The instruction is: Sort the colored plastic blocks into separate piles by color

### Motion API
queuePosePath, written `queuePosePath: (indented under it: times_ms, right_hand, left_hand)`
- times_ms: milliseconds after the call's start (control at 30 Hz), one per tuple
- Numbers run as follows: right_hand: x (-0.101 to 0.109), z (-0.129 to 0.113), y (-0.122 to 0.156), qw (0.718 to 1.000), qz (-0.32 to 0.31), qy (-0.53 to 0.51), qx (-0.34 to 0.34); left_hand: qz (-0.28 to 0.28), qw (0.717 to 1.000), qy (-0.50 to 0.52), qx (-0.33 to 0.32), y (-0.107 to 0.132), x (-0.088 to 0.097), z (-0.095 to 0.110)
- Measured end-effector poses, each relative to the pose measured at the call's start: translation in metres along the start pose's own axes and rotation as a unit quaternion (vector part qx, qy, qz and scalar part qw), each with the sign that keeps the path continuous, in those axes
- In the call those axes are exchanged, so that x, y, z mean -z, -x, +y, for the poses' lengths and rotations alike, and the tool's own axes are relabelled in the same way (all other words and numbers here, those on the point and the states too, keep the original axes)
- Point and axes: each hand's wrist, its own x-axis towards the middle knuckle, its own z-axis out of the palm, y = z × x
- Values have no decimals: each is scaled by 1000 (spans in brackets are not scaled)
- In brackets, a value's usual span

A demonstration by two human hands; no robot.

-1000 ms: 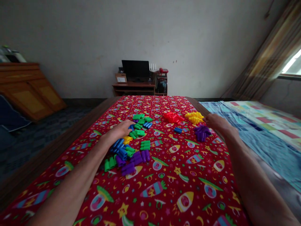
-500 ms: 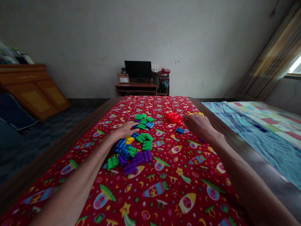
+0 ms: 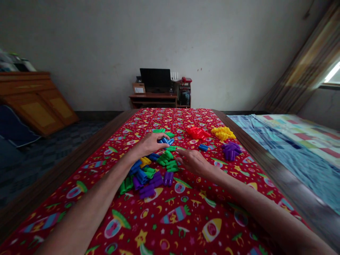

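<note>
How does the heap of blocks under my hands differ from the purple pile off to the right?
The mixed heap holds green, blue, purple and yellow blocks; the purple pile is one colour only. The mixed heap is larger and spread loosely, the purple pile small and tight. The left hand and right hand are at the mixed heap; no hand touches the purple pile. Both lie on the red patterned cloth and seem the same block type.

Two bare forearms, lean and long, extend from the lower edge of the view, each uncovered from elbow to wrist, with no sleeve, watch, ring or glove showing, ending in the left hand (image 3: 150,143) and the right hand (image 3: 193,161), both with slender unadorned fingers.
</note>
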Motion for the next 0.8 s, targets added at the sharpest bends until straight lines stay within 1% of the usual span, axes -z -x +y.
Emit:
queuePosePath:
  times_ms: [67, 100, 167, 200, 233, 300, 400, 467, 533, 600, 667, 733, 800]
  right_hand:
    - [-5, 3, -3, 994, 52, -98, -5]
    - [-5, 5, -5, 989, 64, -136, -15]
    - [-3, 10, -9, 982, 65, -170, -52]
    - [0, 14, -11, 981, 62, -167, -73]
    - [4, 18, -12, 982, 60, -153, -95]
    - [15, 29, -11, 985, 56, -102, -130]
    - [38, 45, -5, 983, 46, 36, -174]
    - [52, 54, 1, 969, 39, 130, -206]
    - [63, 59, 7, 950, 24, 200, -237]
    - [69, 60, 11, 936, -15, 245, -252]
    - [72, 59, 12, 928, -70, 264, -255]
    - [73, 56, 12, 929, -115, 252, -246]
    - [74, 51, 11, 930, -136, 239, -244]
  left_hand:
    - [-15, 998, 32, -45, 0, -11, 12]
    - [-24, 996, 37, -75, 0, -17, 17]
    - [-28, 991, 31, -124, 1, -29, 26]
    - [-28, 991, 23, -132, 2, -32, 28]
    - [-28, 991, 9, -127, 3, -32, 30]
    - [-35, 994, -39, -93, 6, -25, 30]
    - [-82, 987, -136, -35, 8, -3, 22]
    - [-102, 977, -187, -5, 8, 11, 14]
    - [-112, 968, -226, 17, 8, 19, 7]
    - [-147, 956, -251, 32, 9, 19, 3]
    - [-179, 949, -255, 41, 10, 15, 0]
    - [-177, 952, -246, 41, 10, 11, -2]
    - [-161, 958, -233, 32, 10, 9, -5]
